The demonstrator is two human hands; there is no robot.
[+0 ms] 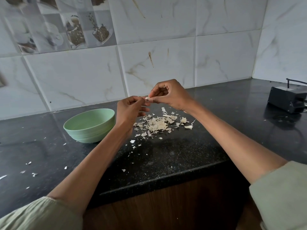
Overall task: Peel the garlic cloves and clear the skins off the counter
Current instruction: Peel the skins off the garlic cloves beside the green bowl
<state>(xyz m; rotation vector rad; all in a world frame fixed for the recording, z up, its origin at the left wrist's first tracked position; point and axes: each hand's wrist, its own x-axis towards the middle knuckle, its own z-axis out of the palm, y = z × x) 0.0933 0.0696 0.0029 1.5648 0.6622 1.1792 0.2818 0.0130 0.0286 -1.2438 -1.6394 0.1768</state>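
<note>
Both hands are raised above the black counter and meet at one small pale garlic clove. My left hand pinches it from the left with curled fingers, and my right hand pinches it from the right. Most of the clove is hidden by the fingertips. Below the hands lies a heap of papery garlic skins. One whole clove with a thin tail lies at the heap's right edge. A pale green bowl stands left of the heap; its inside looks bare from here.
Loose skin flakes are scattered over the left counter and toward the front edge. A black box-shaped device with a cable sits at the far right. A tiled wall closes the back and right corner.
</note>
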